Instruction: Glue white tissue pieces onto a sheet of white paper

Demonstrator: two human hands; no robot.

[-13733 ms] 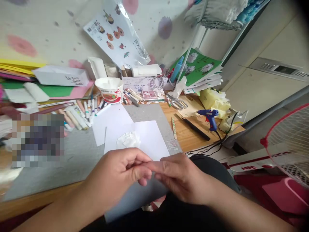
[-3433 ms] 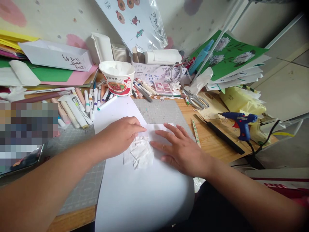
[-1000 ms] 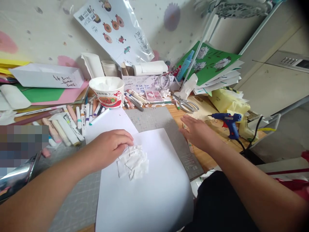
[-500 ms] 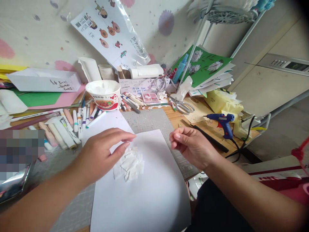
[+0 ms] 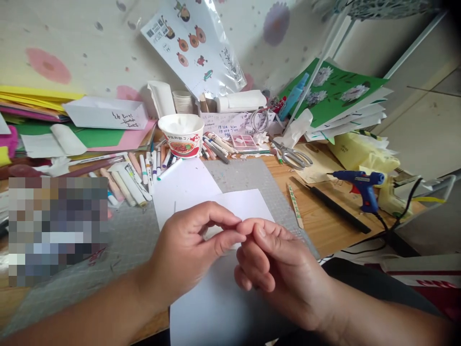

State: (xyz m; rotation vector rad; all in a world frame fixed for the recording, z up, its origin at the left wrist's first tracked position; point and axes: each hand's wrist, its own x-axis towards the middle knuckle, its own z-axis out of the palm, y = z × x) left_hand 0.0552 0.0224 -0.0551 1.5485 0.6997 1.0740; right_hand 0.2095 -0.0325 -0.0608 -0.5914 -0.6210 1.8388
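Note:
Over a white sheet of paper point(image 5: 205, 312), my two hands meet at the fingertips. The thumb and index finger of my left hand point(image 5: 198, 240) pinch at the tip of my right index finger. My right hand point(image 5: 281, 259) has its thumb pressed on the index finger, with the other fingers curled under. Anything between the fingertips is too small or hidden to make out. A bit of white paper scraps point(image 5: 212, 231) shows in the gap of my left hand; the rest of that pile is covered by my hands.
A grey cutting mat point(image 5: 248, 175) lies beneath the paper. Behind stand a paper bowl point(image 5: 182, 137) and several markers point(image 5: 154, 163). To the right are scissors point(image 5: 293, 156), a long black bar point(image 5: 340, 209) and a blue glue gun point(image 5: 362, 182) with its cord.
My hands, apart before, have come together at the fingertips. They now cover most of the white scraps. The view has swung left, so the table things appear further right.

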